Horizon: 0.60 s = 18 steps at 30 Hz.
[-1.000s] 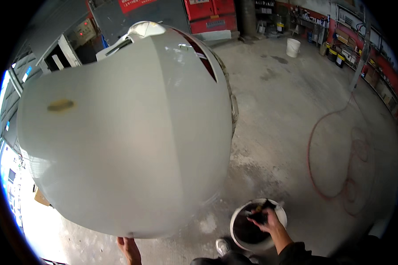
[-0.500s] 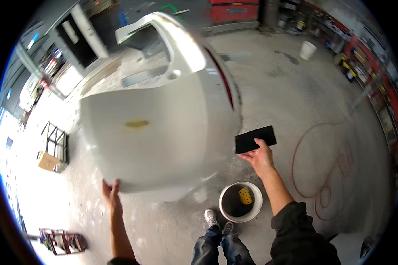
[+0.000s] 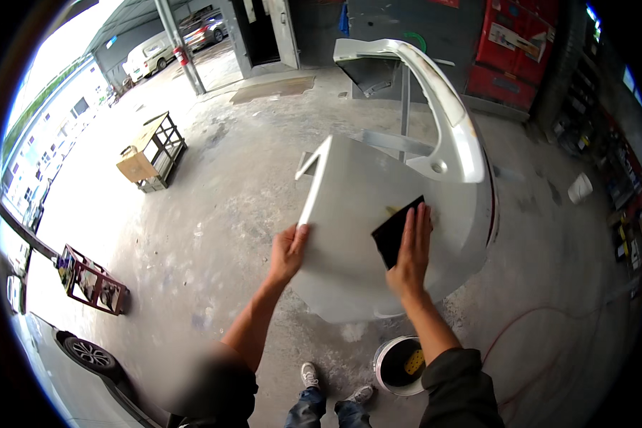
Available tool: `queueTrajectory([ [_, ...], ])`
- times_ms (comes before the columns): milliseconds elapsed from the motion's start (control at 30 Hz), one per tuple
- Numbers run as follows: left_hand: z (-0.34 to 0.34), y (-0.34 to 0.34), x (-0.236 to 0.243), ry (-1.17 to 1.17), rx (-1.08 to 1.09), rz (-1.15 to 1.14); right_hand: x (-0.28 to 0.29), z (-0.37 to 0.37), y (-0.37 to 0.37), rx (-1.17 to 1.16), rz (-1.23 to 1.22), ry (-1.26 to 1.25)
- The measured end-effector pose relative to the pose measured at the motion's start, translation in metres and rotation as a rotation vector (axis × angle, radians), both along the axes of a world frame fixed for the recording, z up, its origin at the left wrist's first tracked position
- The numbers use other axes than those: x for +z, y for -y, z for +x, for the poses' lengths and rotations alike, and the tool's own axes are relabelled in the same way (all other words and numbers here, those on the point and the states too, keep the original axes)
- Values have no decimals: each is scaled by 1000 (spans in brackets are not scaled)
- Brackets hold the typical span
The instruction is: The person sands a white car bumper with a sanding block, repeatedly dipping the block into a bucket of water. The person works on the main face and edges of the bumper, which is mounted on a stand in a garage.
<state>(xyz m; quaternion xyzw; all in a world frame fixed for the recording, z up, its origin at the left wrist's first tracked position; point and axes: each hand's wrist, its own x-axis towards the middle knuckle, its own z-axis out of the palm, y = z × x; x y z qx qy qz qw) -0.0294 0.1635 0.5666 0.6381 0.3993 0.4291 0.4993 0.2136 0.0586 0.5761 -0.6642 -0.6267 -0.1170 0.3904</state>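
A pale grey-white car body panel point(image 3: 335, 250) fills the middle, its white upper frame point(image 3: 458, 135) behind. My left hand point(image 3: 287, 255) grips the panel's left edge, fingers curled round it. My right hand point(image 3: 412, 253) holds a black rectangular sheet or pad point(image 3: 385, 235) against the panel face, over part of a yellowish patch point(image 3: 391, 210). Below, a white bucket point(image 3: 381, 367) contains dark water and a yellow perforated sponge point(image 3: 414, 362).
A metal-framed bench point(image 3: 152, 143) stands left, a red cart point(image 3: 93, 278) lower, a car point(image 3: 60, 378) beside me. Red cabinets point(image 3: 506, 57) are at the back, shelves point(image 3: 585, 100) and a white pail point(image 3: 579, 189) right, a hose point(image 3: 521, 317) on the floor.
My right hand has brought the black sheet up from the bucket onto the panel. My left hand has moved from the bottom to the left edge. The view has swung left.
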Motion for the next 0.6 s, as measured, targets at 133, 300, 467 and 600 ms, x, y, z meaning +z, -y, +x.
queueTrajectory([
  [133,-5,12,-11,-114,120,46,14,-39,-19,161,-38,156],
  [300,-4,9,-8,-234,167,101,99,-61,-81,305,-99,197],
  [467,16,8,-17,-202,180,153,66,-75,-65,219,-35,382],
  [600,-6,-3,-15,-100,228,41,92,-91,-90,343,-112,442],
])
